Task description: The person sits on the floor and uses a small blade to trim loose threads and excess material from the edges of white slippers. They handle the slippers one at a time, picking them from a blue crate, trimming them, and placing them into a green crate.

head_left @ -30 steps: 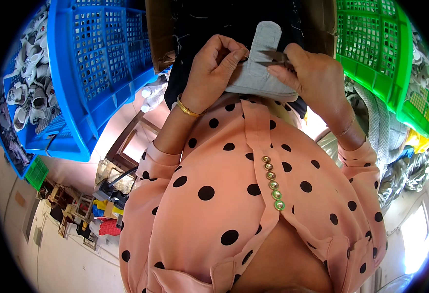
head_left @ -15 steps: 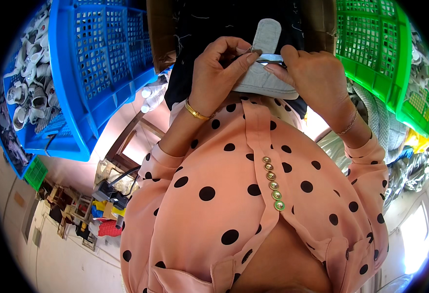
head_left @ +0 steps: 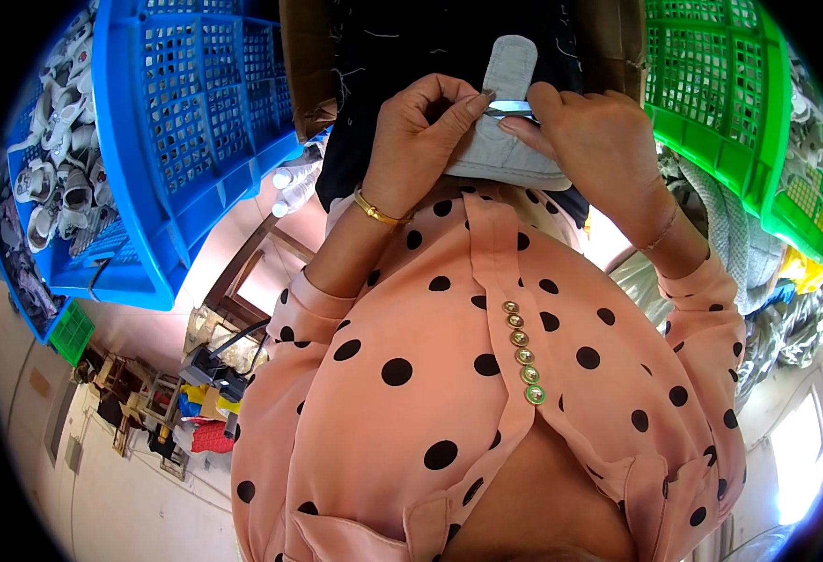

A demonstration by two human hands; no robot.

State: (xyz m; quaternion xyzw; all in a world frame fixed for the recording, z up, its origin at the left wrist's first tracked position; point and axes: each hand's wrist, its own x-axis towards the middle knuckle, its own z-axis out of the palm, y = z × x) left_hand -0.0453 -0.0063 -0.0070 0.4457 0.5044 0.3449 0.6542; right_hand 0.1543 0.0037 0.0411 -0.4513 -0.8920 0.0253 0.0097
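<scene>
A pale grey, stitched shoe piece (head_left: 507, 156) with a rounded tongue (head_left: 511, 62) lies on the dark cloth of my lap. My left hand (head_left: 421, 136) pinches thumb and index finger together at its left edge, near the base of the tongue. Between the fingers of my right hand (head_left: 603, 140) is a thin, shiny metal blade tool (head_left: 513, 110), looking like thread snips. Its tip reaches across the piece to my left fingertips. Whether a thread is pinched there is too small to tell.
At the left a blue crate (head_left: 173, 155) stands beside several white-grey shoes (head_left: 65, 192). A green crate (head_left: 711, 89) is at the right, with grey fabric (head_left: 725, 225) below it. Brown cardboard (head_left: 310, 70) flanks the dark cloth (head_left: 411, 47).
My right hand and the blade tool have shifted slightly left and up, toward my left fingertips. The shoe piece stays in place.
</scene>
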